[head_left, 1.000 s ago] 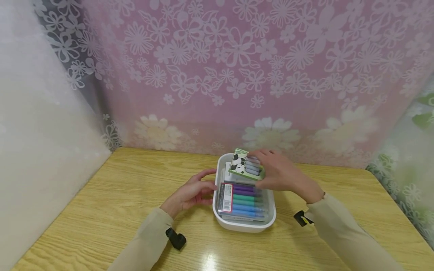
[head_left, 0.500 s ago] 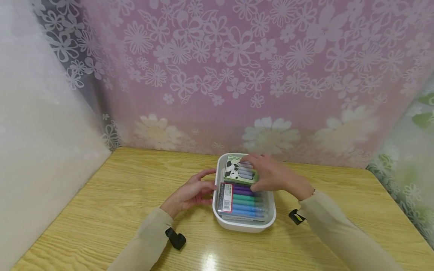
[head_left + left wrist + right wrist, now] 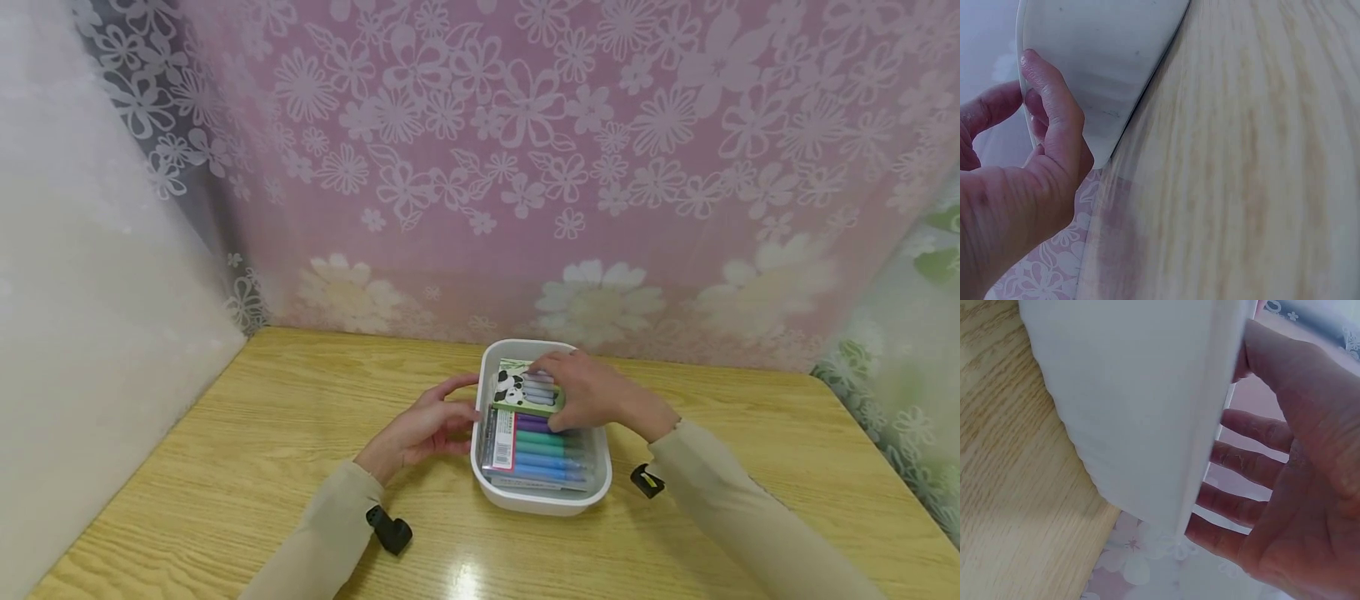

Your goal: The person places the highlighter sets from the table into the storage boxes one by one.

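A white plastic bin (image 3: 536,503) stands on the table. My left hand (image 3: 416,429) is at its left side, relaxed fingertips touching the rim and outer wall, as the left wrist view shows of the bin wall (image 3: 1104,69). Inside the bin's far half, my right hand (image 3: 600,396) holds a panda-printed box of markers (image 3: 512,388) between thumb and fingers. Its near edge overlaps a clear pack of purple, green and blue pens (image 3: 540,460). From the right wrist view, the bin's side hides the box and the fingertips.
The bin rests on a wood-grain table (image 3: 315,400), close to the floral curtain (image 3: 465,208) along the back edge. Beneath the pens lies another flat white package (image 3: 525,483). A pale sheet (image 3: 90,292) hangs at the left.
My right hand has lowered the panda box into the bin, levelled it from a tilt, and shifted it left and nearer, up to the pen pack. My left hand has stayed in place.
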`<state>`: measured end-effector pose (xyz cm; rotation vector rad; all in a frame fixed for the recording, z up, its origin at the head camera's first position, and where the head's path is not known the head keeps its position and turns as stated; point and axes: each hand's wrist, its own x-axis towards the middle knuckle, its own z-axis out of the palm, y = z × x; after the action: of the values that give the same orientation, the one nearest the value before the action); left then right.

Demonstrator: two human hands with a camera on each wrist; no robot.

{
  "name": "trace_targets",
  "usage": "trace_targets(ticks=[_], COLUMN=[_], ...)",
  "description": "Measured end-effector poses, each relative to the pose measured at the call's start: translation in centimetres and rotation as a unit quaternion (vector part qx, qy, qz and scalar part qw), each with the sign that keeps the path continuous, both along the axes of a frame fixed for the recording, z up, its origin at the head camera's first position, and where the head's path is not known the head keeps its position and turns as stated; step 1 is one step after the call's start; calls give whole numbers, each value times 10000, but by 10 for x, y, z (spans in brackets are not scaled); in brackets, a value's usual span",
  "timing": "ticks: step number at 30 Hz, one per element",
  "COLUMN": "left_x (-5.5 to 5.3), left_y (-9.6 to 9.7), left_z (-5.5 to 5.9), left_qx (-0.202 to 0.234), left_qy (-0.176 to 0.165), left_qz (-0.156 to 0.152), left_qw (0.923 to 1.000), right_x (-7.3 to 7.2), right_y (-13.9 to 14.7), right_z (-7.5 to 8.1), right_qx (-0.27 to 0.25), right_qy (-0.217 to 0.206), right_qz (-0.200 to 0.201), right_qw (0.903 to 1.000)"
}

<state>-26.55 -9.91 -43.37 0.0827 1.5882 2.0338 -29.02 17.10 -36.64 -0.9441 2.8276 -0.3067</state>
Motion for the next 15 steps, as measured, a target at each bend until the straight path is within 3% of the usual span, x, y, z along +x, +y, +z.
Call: trace_targets(ticks=[15], left_x=[-1], left_y=[0], left_z=[-1], left_qx=[7], left_qy=[89], left_qz=[-54], left_qw=[9999], right_x=[0], right_y=[-2], right_z=[0], right_qx=[148], right_qy=[-240], right_qz=[-133], right_qw=[9995])
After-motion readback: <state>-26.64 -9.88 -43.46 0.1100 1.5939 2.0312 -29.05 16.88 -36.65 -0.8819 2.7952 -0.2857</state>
